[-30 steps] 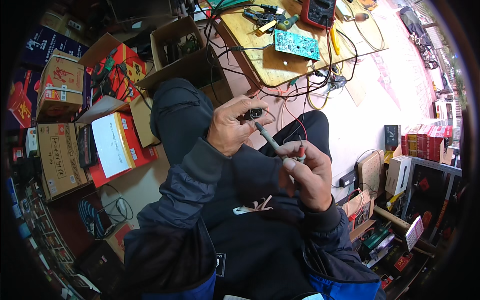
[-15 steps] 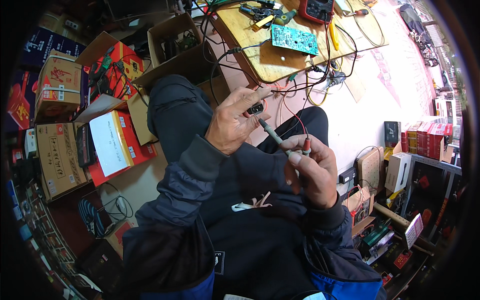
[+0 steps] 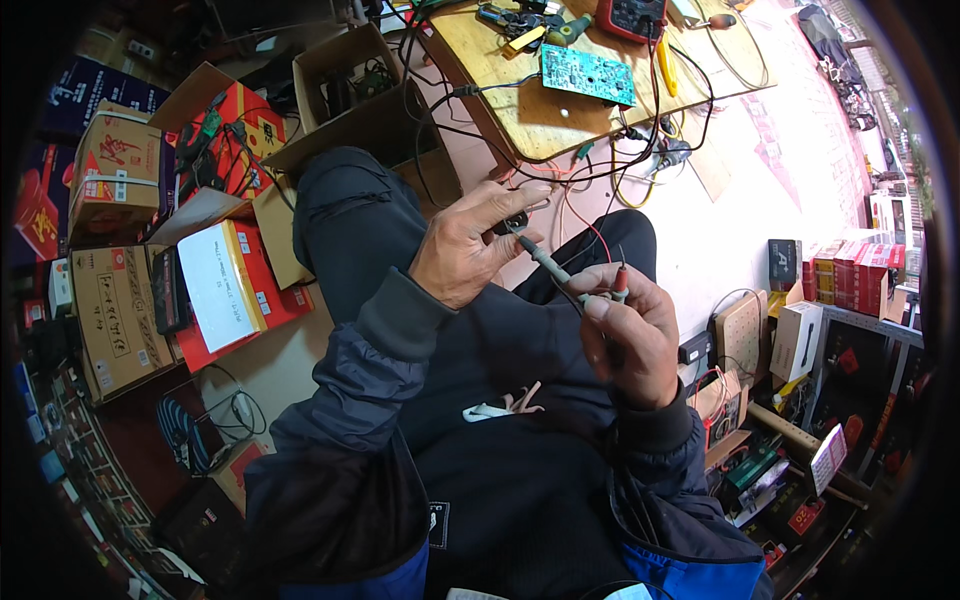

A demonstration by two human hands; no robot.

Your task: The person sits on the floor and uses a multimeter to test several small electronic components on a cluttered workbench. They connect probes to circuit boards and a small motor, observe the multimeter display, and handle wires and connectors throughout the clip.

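Above my lap, my left hand (image 3: 462, 248) pinches a small black plug-like part (image 3: 511, 223) between thumb and fingers. Its exact kind is hard to make out. My right hand (image 3: 640, 335) is closed around two multimeter probes. The greyish probe (image 3: 550, 266) points up and left, its dark tip end at the black part; whether metal touches metal is too small to see. The red probe (image 3: 621, 280) stands up between the right fingers, its thin tip pointing away from me. Beyond, a red-cased multimeter (image 3: 634, 18) lies on the wooden table (image 3: 500, 95).
A green circuit board (image 3: 587, 75) sits near the table edge, with black cables (image 3: 480, 132) looping down toward my hands. Cardboard boxes (image 3: 112, 165) crowd the left, one open box (image 3: 345, 85) beside my knee. On the right are red boxes (image 3: 855, 280) and a shelf of goods.
My right hand has shifted slightly right, and the red probe has turned so its thin tip shows. The greyish probe's tip end has moved slightly left and up. My left hand stays nearly still.
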